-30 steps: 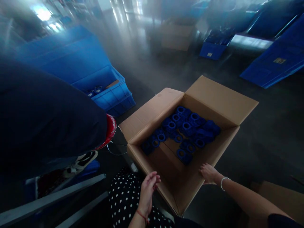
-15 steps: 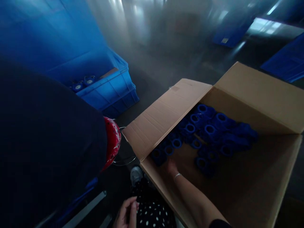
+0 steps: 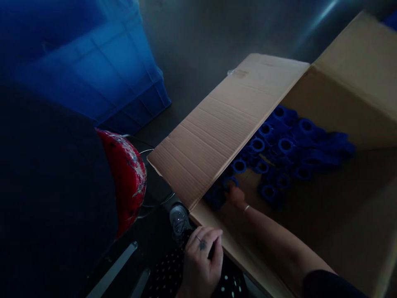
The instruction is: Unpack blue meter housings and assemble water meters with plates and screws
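Note:
An open cardboard box (image 3: 229, 124) stands on the floor in front of me, with several blue ring-shaped parts (image 3: 285, 145) lying on its bottom. My right hand (image 3: 235, 195) is deep inside the box at its near left corner, touching the blue parts there; its fingers are dark and partly hidden. My left hand (image 3: 201, 260) rests outside the box by the near wall, over my polka-dot lap, with its fingers curled inward and nothing seen in them.
A blue plastic crate (image 3: 102, 78) stands on the floor at upper left. A dark bulk fills the left side, with a red rounded thing (image 3: 127, 178) at its edge next to a wire frame. A grey shoe (image 3: 179, 219) shows below the box flap.
My view has dropped closer to the box. My right hand went from the box's near rim down inside to the blue parts. My left hand moved up toward the box wall.

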A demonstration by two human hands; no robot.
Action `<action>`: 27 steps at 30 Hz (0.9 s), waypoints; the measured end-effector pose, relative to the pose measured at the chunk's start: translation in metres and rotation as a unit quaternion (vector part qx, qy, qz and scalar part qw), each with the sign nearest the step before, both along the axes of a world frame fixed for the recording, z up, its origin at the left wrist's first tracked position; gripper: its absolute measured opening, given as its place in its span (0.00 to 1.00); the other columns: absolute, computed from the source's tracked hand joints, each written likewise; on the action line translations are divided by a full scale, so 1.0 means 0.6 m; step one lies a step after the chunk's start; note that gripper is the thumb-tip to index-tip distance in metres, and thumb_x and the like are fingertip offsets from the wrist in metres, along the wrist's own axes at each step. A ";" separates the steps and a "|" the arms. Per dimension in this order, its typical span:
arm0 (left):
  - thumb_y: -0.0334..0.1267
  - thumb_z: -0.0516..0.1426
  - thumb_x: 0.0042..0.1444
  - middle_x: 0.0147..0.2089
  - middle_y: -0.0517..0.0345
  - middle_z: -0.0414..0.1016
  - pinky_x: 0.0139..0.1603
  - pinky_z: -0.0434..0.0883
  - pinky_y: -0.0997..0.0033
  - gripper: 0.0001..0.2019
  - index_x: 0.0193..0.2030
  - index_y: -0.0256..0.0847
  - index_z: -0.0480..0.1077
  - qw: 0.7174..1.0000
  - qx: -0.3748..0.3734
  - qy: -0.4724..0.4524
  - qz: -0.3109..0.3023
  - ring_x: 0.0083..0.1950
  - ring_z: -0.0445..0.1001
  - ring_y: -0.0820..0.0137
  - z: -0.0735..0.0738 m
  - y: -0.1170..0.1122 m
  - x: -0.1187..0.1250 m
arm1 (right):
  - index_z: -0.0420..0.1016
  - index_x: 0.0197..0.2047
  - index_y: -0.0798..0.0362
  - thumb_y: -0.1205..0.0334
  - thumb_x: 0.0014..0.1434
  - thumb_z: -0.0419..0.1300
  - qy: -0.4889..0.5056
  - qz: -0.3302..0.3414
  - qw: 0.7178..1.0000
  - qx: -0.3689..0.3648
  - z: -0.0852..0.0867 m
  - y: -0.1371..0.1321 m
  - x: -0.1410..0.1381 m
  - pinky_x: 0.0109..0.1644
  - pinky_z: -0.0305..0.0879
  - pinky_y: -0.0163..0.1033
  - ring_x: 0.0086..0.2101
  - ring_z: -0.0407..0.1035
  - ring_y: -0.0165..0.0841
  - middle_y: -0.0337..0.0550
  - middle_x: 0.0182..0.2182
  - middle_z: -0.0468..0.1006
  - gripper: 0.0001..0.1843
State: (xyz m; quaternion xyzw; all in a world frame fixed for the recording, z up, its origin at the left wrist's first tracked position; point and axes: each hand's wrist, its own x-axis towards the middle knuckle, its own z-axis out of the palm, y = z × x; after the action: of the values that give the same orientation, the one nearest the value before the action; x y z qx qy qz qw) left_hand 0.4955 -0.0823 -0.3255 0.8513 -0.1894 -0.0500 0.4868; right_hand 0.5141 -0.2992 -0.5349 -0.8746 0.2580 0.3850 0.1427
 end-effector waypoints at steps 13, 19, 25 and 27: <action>0.48 0.64 0.44 0.41 0.47 0.76 0.44 0.74 0.62 0.27 0.49 0.34 0.69 0.892 -0.163 0.421 0.029 0.41 0.76 0.60 0.021 -0.145 0.053 | 0.72 0.37 0.52 0.46 0.44 0.64 -0.304 -0.257 0.896 0.195 0.372 -0.121 -0.164 0.35 0.64 0.39 0.30 0.68 0.36 0.43 0.30 0.75 0.21; 0.42 0.63 0.44 0.44 0.51 0.75 0.47 0.71 0.63 0.17 0.43 0.40 0.75 0.909 -0.148 0.388 0.030 0.44 0.74 0.62 0.022 -0.162 0.047 | 0.61 0.33 0.51 0.29 0.39 0.62 -0.285 -0.512 0.773 0.243 0.384 -0.115 -0.161 0.19 0.42 0.29 0.15 0.54 0.26 0.29 0.15 0.56 0.34; 0.49 0.53 0.56 0.38 0.50 0.76 0.51 0.68 0.59 0.17 0.30 0.42 0.78 0.927 -0.091 0.364 -0.004 0.43 0.73 0.60 0.025 -0.163 0.048 | 0.67 0.32 0.55 0.30 0.38 0.66 -0.230 -0.578 0.698 0.354 0.391 0.003 -0.126 0.17 0.38 0.28 0.13 0.47 0.20 0.29 0.17 0.57 0.35; 0.51 0.56 0.53 0.36 0.50 0.76 0.48 0.69 0.61 0.16 0.26 0.42 0.77 0.926 -0.074 0.369 -0.015 0.41 0.73 0.60 0.023 -0.158 0.048 | 0.67 0.31 0.55 0.28 0.39 0.64 -0.233 -0.589 0.682 0.365 0.388 0.031 -0.120 0.16 0.39 0.28 0.13 0.51 0.20 0.33 0.19 0.62 0.36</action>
State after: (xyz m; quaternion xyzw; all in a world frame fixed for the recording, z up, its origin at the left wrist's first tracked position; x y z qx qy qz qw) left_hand 0.5244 -0.1769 -0.3117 0.7311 -0.0125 -0.3541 0.5830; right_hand 0.4421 -0.2807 -0.3023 -0.4824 0.5177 0.0692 0.7032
